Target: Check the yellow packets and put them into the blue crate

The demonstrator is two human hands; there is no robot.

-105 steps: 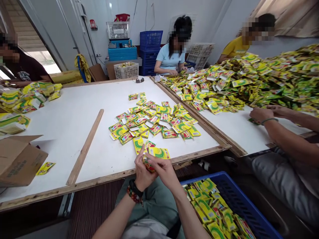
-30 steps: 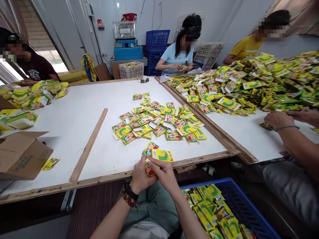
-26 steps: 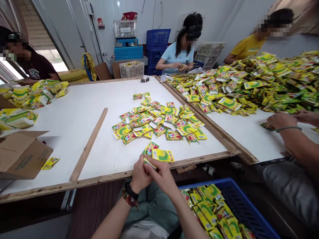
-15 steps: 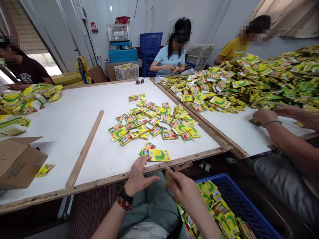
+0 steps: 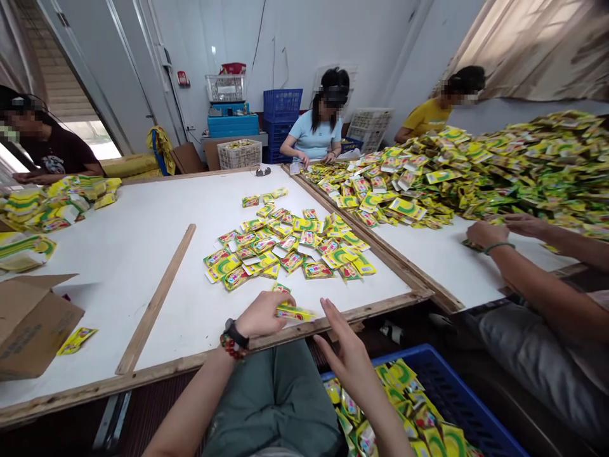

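Observation:
At the table's near edge, my left hand (image 5: 262, 316) grips a small yellow-green box (image 5: 295, 312), its fingers closed round the box's left end. Just right of that box is my right hand (image 5: 343, 346), fingers stretched and thumb apart, holding nothing. Another small box (image 5: 280, 288) lies partly hidden behind my left hand. Beyond it spreads a loose pile of similar boxes (image 5: 291, 244), some with white flaps open. Below my right forearm, a blue basket (image 5: 469, 387) holds many yellow packets (image 5: 397, 381).
A wooden strip (image 5: 159, 295) crosses the white table (image 5: 118, 254); a raised wooden edge (image 5: 375, 244) divides it from the right table. A large heap of packets (image 5: 523, 158) covers that side, where a co-worker's hands (image 5: 495, 231) work. A cardboard box (image 5: 35, 324) stands at left.
My left hand has closed on the box and tilted it up from the table. My right hand has come up from beside the basket, now without the packet it seemed to hold.

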